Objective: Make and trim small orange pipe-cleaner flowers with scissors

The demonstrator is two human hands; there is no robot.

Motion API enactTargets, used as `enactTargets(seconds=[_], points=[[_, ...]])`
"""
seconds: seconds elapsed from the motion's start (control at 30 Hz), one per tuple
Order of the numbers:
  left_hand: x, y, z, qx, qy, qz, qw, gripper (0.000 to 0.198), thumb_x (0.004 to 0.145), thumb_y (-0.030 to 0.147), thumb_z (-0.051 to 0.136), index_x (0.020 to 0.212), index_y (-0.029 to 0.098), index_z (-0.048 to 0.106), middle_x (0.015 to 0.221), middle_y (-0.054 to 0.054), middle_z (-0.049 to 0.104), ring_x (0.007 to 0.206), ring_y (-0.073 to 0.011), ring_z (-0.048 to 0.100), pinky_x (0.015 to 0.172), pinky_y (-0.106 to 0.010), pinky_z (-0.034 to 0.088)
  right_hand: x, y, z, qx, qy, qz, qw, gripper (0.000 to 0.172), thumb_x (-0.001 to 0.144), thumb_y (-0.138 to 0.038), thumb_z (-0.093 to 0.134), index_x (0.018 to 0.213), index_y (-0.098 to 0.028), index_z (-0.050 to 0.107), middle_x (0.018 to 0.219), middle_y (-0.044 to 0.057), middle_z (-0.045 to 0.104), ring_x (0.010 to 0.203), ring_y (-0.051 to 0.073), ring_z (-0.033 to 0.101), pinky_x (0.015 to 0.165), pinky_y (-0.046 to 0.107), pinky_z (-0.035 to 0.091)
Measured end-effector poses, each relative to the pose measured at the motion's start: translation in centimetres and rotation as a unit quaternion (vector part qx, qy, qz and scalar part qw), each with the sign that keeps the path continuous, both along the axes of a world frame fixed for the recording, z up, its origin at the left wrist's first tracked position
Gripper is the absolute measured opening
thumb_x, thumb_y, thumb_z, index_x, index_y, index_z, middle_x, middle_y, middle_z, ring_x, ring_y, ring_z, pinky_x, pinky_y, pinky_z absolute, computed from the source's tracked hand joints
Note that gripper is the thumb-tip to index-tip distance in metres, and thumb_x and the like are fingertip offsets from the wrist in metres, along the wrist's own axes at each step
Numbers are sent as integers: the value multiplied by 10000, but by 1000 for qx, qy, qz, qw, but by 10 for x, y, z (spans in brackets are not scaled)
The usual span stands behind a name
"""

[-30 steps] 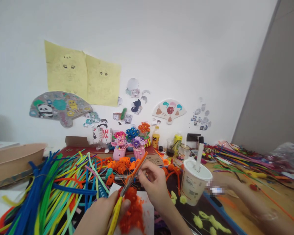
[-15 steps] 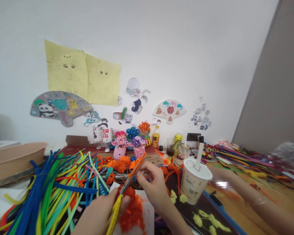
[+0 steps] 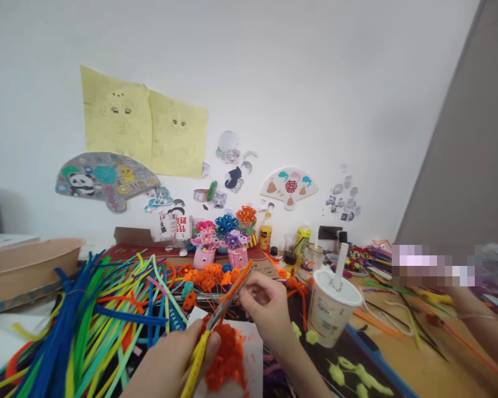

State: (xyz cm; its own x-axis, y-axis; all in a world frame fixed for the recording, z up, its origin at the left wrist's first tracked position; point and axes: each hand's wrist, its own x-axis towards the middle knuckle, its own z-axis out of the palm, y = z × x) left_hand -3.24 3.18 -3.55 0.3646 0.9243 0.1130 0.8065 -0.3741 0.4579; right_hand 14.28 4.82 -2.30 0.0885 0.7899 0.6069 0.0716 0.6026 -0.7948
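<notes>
My left hand [image 3: 172, 356] is closed around the yellow handles of a pair of scissors [image 3: 198, 359], blades pointing up and away. Between the fingertips of my right hand [image 3: 269, 309] is pinched an orange pipe cleaner [image 3: 241, 278], which lies along the scissor blades. How far the blades are apart cannot be made out. Beneath both hands, a heap of orange fuzz clippings [image 3: 228, 362] covers part of a white sheet of paper [image 3: 255, 345]. Orange fuzzy flowers [image 3: 207, 278] lie just beyond.
Bundled pipe cleaners [image 3: 66, 320] spread on the left beside a tan basin [image 3: 29, 265]. A lidded paper cup [image 3: 332, 309] with a straw stands at right, near yellow fuzzy pieces [image 3: 357, 376]. Potted pipe-cleaner flowers [image 3: 203, 251] and bottles [image 3: 265, 232] line the back. Another person's arm [image 3: 477, 320] reaches in at right.
The other person's arm has moved right and farther back, uncovering strips on the table. My hands keep nearly the same pose on the scissors and pipe cleaner; the whole view shifts slightly.
</notes>
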Motion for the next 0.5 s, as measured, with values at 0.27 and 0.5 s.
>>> enactTargets(seconds=[0.27,0.5], points=[[10,-13,1,27,-56,64,996,449,887,489,265,923,233,632,729,-38,737,748,-238,709,638,-273,478,-1,-6,7,27,-35,-61,997,135,672,-125,540,552,-174,504,509,-51,470,486,87,403,468,192,335],[-1,-2,2,-33,-109,40,993,502,853,567,260,742,222,606,563,5,662,568,-188,629,558,-257,448,15,-4,10,-8,-15,-84,996,98,636,-158,557,539,-163,544,489,-45,486,467,87,397,456,200,304]])
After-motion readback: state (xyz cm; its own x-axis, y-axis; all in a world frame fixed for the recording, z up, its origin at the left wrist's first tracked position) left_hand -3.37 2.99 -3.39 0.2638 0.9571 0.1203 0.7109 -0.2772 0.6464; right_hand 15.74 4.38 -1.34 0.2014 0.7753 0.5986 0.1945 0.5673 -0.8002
